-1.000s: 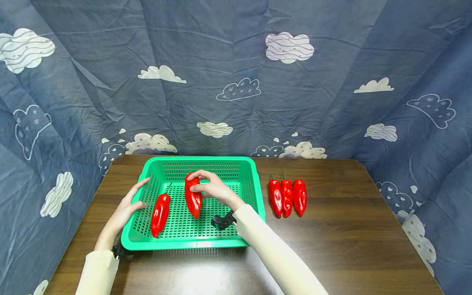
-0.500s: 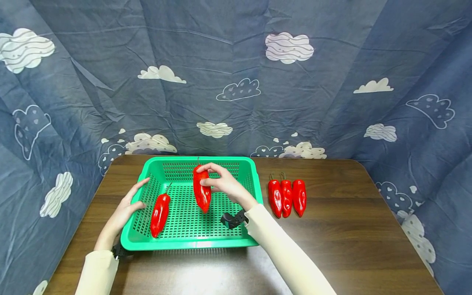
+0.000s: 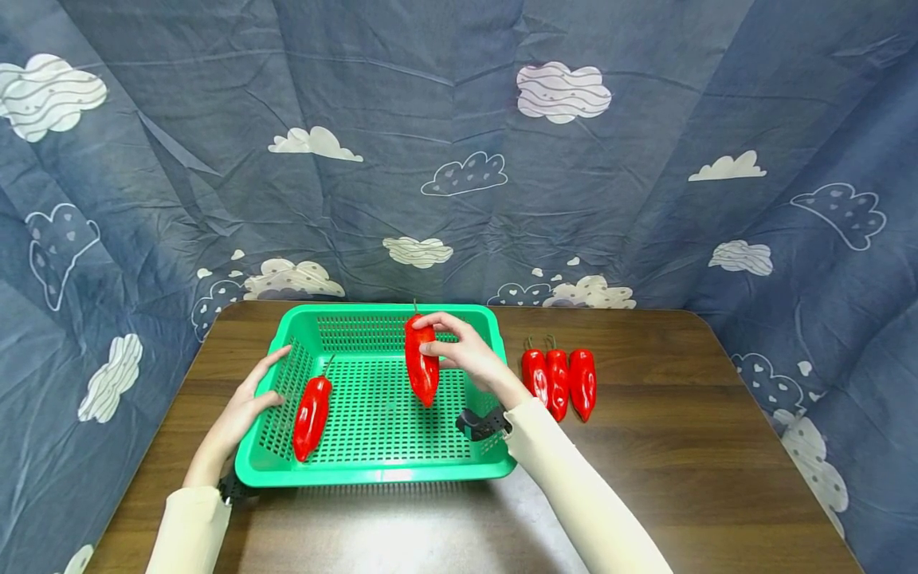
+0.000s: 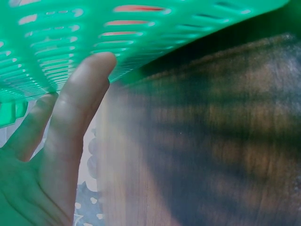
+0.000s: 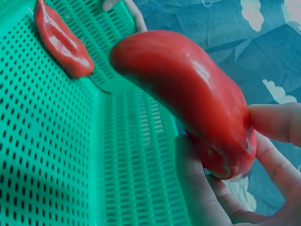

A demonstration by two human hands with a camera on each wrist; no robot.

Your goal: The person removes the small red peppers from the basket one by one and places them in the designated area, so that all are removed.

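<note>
A green plastic basket (image 3: 390, 475) with slotted walls stands on the left of the table. My left hand (image 3: 244, 414) holds its left rim, with thumb and forefinger over the edge; other fingers (image 4: 70, 113) lie against the outside of the wall in the left wrist view. My right hand (image 3: 469, 355) pinches a red pepper (image 3: 421, 368) near its stem end and holds it above the basket's right half, tip down. In the right wrist view the same pepper (image 5: 188, 84) sits between thumb and fingers. Another red pepper (image 3: 311, 418) lies in the basket's left part.
Beside the basket on the right, a row of 3 red peppers (image 3: 582, 384) lies on the wooden table (image 3: 681, 430). Behind the table hangs a dark blue cloth (image 3: 459, 223) printed with clouds.
My right hand has lifted the pepper and carried it to the right over the basket. The left hand, the basket and the other peppers have stayed in place.
</note>
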